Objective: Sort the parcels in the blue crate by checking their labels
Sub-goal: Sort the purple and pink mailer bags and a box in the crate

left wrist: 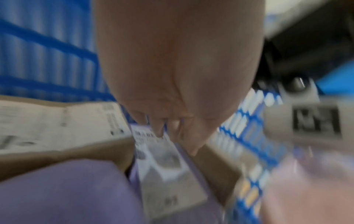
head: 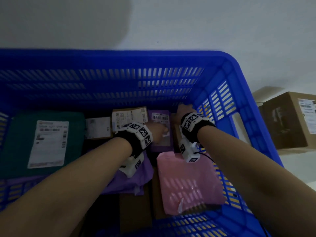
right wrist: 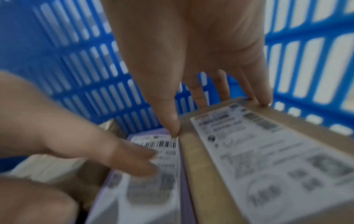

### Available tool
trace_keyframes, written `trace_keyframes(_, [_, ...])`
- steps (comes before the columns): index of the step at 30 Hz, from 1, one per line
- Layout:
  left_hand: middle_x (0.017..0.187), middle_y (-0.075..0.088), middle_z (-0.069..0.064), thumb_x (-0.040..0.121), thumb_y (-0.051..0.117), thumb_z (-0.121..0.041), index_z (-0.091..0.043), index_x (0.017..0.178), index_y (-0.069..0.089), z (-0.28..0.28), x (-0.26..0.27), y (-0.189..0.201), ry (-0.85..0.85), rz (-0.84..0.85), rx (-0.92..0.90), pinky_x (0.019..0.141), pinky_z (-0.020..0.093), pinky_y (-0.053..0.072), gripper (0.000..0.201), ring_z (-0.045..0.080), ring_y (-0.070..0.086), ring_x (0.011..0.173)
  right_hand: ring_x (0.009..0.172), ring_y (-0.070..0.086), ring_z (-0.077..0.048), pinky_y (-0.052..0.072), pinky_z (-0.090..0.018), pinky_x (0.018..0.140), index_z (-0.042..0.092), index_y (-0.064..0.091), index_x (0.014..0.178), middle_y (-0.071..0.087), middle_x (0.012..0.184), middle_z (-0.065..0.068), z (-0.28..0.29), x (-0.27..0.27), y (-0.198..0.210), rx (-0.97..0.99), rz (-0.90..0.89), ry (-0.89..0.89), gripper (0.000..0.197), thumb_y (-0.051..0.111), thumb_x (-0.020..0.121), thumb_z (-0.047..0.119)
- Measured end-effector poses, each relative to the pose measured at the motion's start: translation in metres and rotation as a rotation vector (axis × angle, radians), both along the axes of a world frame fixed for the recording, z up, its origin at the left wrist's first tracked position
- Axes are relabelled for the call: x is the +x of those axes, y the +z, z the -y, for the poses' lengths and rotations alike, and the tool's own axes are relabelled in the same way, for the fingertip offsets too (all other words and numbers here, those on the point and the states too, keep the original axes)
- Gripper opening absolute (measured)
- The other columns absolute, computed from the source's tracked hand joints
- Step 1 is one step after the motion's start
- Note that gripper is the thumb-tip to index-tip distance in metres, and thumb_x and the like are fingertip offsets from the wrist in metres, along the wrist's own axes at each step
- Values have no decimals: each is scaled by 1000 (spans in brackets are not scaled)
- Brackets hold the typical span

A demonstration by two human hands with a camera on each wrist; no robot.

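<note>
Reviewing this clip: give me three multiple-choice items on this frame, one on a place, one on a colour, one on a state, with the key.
1. Where does the green parcel lie in the blue crate?
A. left side
B. right corner
C. outside it

2. What colour is the parcel nearest the right forearm?
A. yellow
B. pink
C. black

3. What is the left hand doing?
A. gripping the crate rim
B. hanging idle outside
C. touching a labelled purple parcel

Key: 1 A, it fills the crate's left side. 2 B, the pink parcel lies below that forearm. 3 C, its fingers rest on the purple parcel, on its label.
</note>
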State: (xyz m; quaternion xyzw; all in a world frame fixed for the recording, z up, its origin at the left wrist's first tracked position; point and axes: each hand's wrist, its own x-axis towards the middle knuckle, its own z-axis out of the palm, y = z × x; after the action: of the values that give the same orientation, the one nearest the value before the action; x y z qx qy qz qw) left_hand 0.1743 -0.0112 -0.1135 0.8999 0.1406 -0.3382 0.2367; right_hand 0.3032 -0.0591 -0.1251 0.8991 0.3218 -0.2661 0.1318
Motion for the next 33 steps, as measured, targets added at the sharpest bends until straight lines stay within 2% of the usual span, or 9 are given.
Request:
trace_keyframes(5, [145, 44, 11, 99, 41, -13, -16, 142, 43, -22, -25, 50, 257, 148, -40, 92, 24, 41, 43, 25, 50, 125, 105, 58, -34, 49, -37, 80, 7, 55, 117, 57, 119, -18, 0, -5, 39, 141, -110, -31, 47, 58, 87, 42])
trace_keyframes(8, [148, 42, 7, 100, 42, -17, -14, 141, 44, -38, -53, 72, 382, 189, -47, 107, 32, 38, 41, 23, 44, 132, 71, 52, -22, 39, -30, 58, 8, 55, 88, 53, 84, -11, -6, -20, 66, 223, -216, -22, 28, 57, 91, 36])
trace_keyframes(11, [147, 43, 5, 100, 43, -18, -13, 140, 45, -47, -84, 87, 526, 203, -35, 107, 31, 36, 40, 22, 43, 133, 58, 42, -17, 35, -29, 55, 10, 47, 70, 42, 66, -5, -6, -43, 82, 288, -333, -46, 34, 59, 91, 34])
trace_keyframes(13, [146, 44, 6, 99, 46, -18, -12, 139, 46, -49, -104, 90, 603, 193, -40, 106, 29, 35, 41, 22, 43, 133, 67, 48, -25, 43, -35, 61, 8, 49, 72, 46, 72, -8, -3, -63, 84, 301, -457, -35, 33, 59, 91, 32])
trace_keyframes(15, [146, 44, 7, 98, 48, -20, -13, 139, 47, -48, -123, 87, 696, 163, -45, 105, 30, 37, 41, 23, 45, 131, 100, 58, -38, 54, -45, 82, 0, 61, 101, 58, 107, -20, 1, -83, 80, 280, -595, -90, 30, 60, 92, 29])
trace_keyframes(18, [141, 47, 8, 98, 49, -19, -14, 138, 48, -40, -145, 71, 908, 105, -192, 95, 33, 42, 40, 22, 48, 122, 122, 52, -36, 51, -43, 95, 0, 47, 134, 47, 140, -16, 10, -109, 65, 206, -684, -127, 52, 61, 91, 26])
trace_keyframes(22, [141, 47, 8, 98, 49, -21, -15, 140, 42, -30, -160, 45, 997, -37, -338, 98, 40, 43, 44, 29, 49, 126, 113, 59, -39, 51, -53, 93, 4, 48, 133, 56, 126, -13, 12, -127, 36, 100, -689, -119, 60, 69, 81, 25])
trace_keyframes(27, [113, 62, 21, 94, 55, -15, 4, 122, 54, -22, -163, 9, 1096, -98, -470, 68, 41, 50, 34, 33, 59, 94, 98, 64, -45, 52, -64, 72, 9, 43, 132, 58, 123, -24, 4, -108, -36, 97, -743, -248, 78, 79, 63, 11])
trace_keyframes(33, [73, 53, 17, 90, 53, -5, -1, 91, 54, -18, -169, -14, 1269, -113, -591, 76, 47, 46, 5, 28, 53, 63, 94, 63, -36, 55, -53, 76, -2, 58, 120, 61, 121, -26, 23, -130, 12, 164, -775, -325, 45, 67, 76, -9])
